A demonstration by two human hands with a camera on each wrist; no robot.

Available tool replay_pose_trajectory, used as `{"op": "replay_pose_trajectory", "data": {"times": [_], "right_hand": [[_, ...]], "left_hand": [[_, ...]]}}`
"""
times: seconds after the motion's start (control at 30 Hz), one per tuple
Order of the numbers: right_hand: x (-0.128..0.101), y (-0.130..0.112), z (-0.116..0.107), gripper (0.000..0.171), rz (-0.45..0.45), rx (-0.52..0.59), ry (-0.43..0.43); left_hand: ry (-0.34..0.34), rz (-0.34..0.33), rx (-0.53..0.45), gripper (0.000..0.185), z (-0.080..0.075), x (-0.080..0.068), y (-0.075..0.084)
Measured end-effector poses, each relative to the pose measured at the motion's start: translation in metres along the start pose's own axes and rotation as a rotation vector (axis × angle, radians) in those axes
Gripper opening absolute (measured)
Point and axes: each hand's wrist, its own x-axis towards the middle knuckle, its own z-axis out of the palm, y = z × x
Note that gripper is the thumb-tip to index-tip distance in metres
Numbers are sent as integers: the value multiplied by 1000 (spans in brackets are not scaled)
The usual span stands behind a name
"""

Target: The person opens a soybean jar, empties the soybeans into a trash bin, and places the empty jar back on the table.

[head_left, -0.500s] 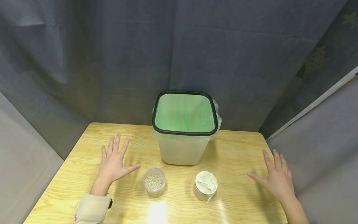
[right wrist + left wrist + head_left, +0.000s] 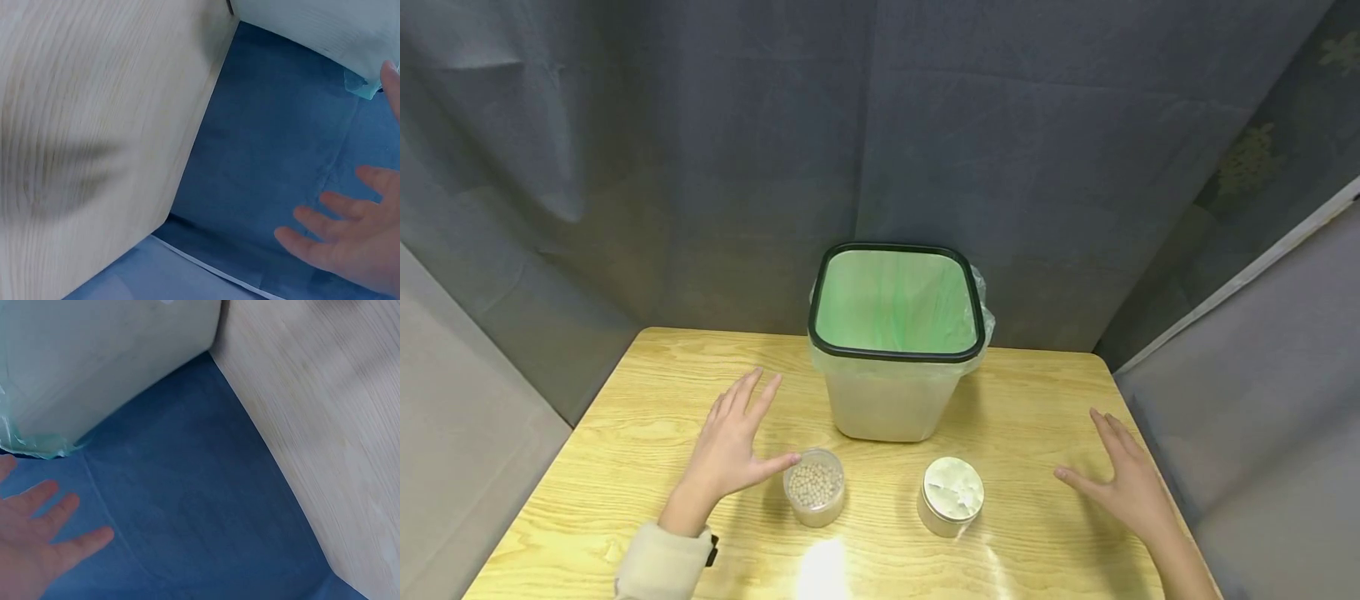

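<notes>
In the head view my left hand [image 2: 727,454] hovers over the left of the table, fingers spread and holding nothing. Its thumb tip overlaps the rim of a clear round tub [image 2: 815,487] filled with small pale beads. Over the table's right side, my right hand [image 2: 1127,483] also has its fingers apart and nothing in its grasp. Between the hands, nearer the tub, stands a round tin [image 2: 951,497] with a wrinkled, pale foil-like top. Both wrist views show spread fingers, the left hand [image 2: 37,537] and the right hand [image 2: 350,231], against dark cloth.
A whitish bin [image 2: 883,404] with a black rim and a green bag lining stands at the table's back middle. The wooden table [image 2: 1037,417] ends at a dark curtain [image 2: 760,167] behind, with grey panels at both sides.
My left hand has moved right, bringing its thumb to the bead tub's rim in view. The right hand has shifted slightly left. The bin, tub and tin stay put.
</notes>
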Motion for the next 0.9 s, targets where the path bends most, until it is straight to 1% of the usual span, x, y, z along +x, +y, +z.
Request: {"op": "replay_pose_trajectory", "data": {"times": [0.13,0.3,0.47,0.6,0.9], "right_hand": [[-2,-3,3,95,14,41,-26],[-3,-5,10,90,43,82,-85],[-4,-4,19,81,23,112,-94],[-5,-3,27,78,6,159,-114],[-8,2,50,82,-32,254,-172]], "left_hand": [[17,40,-33,104,3,2,6],[10,69,-70,102,6,4,15],[14,93,-103,99,10,5,23],[16,118,-120,96,15,5,28],[6,202,-172,93,26,8,39]]}}
